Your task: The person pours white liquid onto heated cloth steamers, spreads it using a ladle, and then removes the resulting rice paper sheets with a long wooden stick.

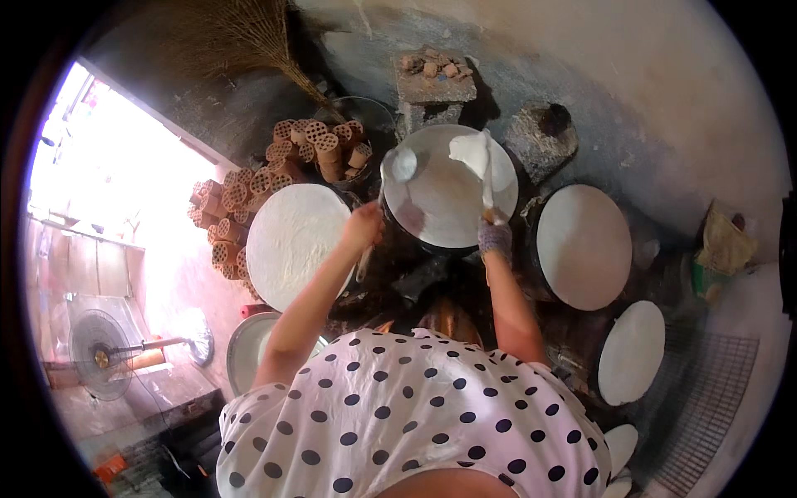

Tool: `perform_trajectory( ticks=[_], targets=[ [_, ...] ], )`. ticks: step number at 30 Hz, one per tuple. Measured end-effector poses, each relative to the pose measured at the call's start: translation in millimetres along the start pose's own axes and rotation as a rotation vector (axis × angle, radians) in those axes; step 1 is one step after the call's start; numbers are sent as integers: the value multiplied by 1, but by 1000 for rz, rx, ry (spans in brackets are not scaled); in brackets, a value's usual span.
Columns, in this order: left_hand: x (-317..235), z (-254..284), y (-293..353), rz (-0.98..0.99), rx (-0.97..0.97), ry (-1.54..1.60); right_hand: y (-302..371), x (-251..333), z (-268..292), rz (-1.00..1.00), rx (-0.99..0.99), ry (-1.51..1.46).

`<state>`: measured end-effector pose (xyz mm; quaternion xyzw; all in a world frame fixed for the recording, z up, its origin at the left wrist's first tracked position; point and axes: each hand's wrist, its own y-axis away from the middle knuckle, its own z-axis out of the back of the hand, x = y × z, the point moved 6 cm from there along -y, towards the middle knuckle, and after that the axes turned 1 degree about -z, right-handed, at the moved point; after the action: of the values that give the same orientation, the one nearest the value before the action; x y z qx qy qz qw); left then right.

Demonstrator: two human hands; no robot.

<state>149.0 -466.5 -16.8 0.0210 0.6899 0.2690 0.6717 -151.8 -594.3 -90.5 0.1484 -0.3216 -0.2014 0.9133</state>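
Note:
My left hand (363, 228) is closed round the long handle of a ladle (404, 164). The ladle's round bowl is over the left edge of a wide round griddle (440, 199) in front of me. My right hand (495, 236), in a knitted glove, grips the handle of a spatula (487, 187) that reaches across the same griddle. A white, soft-looking mass (470, 153) is at the spatula's far end; I cannot tell whether it is batter or a folded sheet. To the left, beside my forearm, is a round griddle (299, 245) covered with uneven white.
More round pale griddles (584, 247) curve down my right side. Perforated clay-coloured briquettes (237, 195) are piled at the left, below a straw broom (278, 50). A rimmed basin (241, 353) sits by my left elbow. A fan (101, 355) stands far left; a wire rack (706, 415) leans right.

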Motion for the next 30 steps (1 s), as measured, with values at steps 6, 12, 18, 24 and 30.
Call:
perform_trajectory(
  ticks=[6,12,18,24,30],
  targets=[
    [-61,-20,84,-97,147,420,-58,6,-14,443,238,-193],
    [-34,-18,119,6,57,547,-51,-11,27,244,-30,-69],
    [19,-34,134,200,-49,663,-68,60,-17,570,175,33],
    [20,-44,180,212,-105,710,-119,22,23,457,236,-78],
    [36,-68,188,240,-69,900,-100,51,-18,578,275,101]
  ],
)
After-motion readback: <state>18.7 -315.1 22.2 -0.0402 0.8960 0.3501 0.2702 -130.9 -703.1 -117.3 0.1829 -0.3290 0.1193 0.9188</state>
